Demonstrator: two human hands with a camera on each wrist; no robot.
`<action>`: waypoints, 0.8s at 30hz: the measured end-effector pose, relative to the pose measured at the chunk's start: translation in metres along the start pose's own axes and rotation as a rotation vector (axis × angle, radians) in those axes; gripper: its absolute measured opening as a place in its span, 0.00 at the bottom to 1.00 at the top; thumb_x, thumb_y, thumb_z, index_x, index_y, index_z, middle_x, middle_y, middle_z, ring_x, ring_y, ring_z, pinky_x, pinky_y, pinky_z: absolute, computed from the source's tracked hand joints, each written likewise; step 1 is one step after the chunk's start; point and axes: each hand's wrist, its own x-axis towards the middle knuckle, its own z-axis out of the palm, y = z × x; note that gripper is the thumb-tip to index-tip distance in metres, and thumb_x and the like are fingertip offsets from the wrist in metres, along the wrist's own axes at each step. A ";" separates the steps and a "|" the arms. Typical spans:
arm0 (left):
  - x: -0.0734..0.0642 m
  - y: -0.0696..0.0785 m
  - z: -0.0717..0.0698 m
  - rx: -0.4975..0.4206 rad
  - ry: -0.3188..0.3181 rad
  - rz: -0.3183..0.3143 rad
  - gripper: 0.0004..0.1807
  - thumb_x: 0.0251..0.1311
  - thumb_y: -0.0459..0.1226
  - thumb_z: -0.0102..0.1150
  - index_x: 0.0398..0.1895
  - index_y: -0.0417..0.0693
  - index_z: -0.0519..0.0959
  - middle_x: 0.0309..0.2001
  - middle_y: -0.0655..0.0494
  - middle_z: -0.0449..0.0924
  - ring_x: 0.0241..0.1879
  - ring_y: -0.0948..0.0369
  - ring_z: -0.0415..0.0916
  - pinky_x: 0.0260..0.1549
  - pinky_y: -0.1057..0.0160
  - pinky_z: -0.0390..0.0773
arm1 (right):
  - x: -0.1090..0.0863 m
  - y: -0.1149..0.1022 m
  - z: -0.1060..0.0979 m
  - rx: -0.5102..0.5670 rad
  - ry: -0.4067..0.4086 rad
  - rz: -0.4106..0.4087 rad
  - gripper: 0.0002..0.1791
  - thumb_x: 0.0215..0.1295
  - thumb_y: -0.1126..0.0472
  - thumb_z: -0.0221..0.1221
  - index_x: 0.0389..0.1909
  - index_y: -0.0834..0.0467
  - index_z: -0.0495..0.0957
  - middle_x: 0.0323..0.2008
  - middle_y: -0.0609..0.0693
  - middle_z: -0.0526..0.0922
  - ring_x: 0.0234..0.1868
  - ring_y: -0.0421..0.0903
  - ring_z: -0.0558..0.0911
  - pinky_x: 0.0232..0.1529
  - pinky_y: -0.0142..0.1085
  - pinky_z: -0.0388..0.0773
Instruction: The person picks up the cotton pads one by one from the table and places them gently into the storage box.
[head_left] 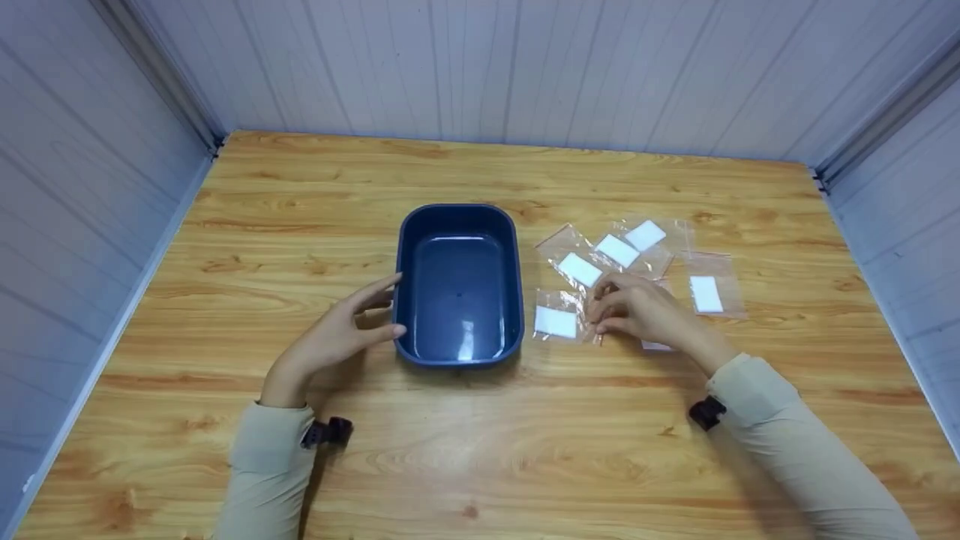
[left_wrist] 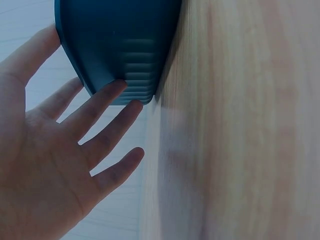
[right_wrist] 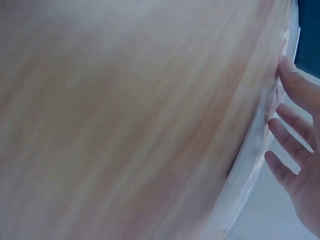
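A dark blue rectangular basin (head_left: pixel 459 300) stands on the wooden table. At its left side is my left hand (head_left: pixel 337 334), thumb on the near part of the rim and fingers along the outer wall. The left wrist view shows this hand (left_wrist: pixel 55 145) with fingers spread against the basin's side (left_wrist: pixel 120 50). My right hand (head_left: pixel 645 311) is low over small clear zip bags, each with a white rectangular piece inside. Its fingertips touch the edge of the nearest bag (head_left: pixel 556 321). In the right wrist view its fingers (right_wrist: pixel 292 142) are apart and loosely bent.
Other bags lie right of the basin: one bag (head_left: pixel 580 268), two overlapping bags further back, including one bag (head_left: pixel 646 235), and a separate bag (head_left: pixel 706 293) at the far right. Another lies partly under the right hand. Pale panel walls (head_left: pixel 480 75) border the table.
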 end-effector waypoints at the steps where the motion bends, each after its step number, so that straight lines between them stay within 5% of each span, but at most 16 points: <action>1: 0.000 0.000 0.000 0.000 0.001 0.002 0.43 0.62 0.46 0.67 0.78 0.58 0.57 0.72 0.46 0.62 0.69 0.46 0.61 0.68 0.41 0.58 | 0.001 0.000 0.000 -0.003 0.003 -0.004 0.07 0.50 0.60 0.75 0.32 0.52 0.88 0.44 0.51 0.80 0.48 0.49 0.79 0.55 0.48 0.74; 16: 0.000 0.000 0.000 -0.012 -0.012 0.000 0.43 0.62 0.46 0.67 0.78 0.57 0.56 0.72 0.45 0.62 0.70 0.46 0.61 0.68 0.41 0.58 | -0.002 0.001 -0.003 0.136 0.113 0.093 0.05 0.52 0.64 0.74 0.29 0.55 0.87 0.44 0.52 0.82 0.49 0.49 0.79 0.52 0.44 0.76; 24: 0.000 0.000 0.001 -0.013 -0.008 -0.006 0.43 0.62 0.46 0.67 0.78 0.58 0.56 0.72 0.44 0.62 0.70 0.46 0.61 0.68 0.41 0.58 | -0.002 0.000 -0.005 0.252 0.219 0.109 0.06 0.53 0.68 0.72 0.30 0.57 0.86 0.42 0.51 0.84 0.49 0.51 0.80 0.54 0.33 0.73</action>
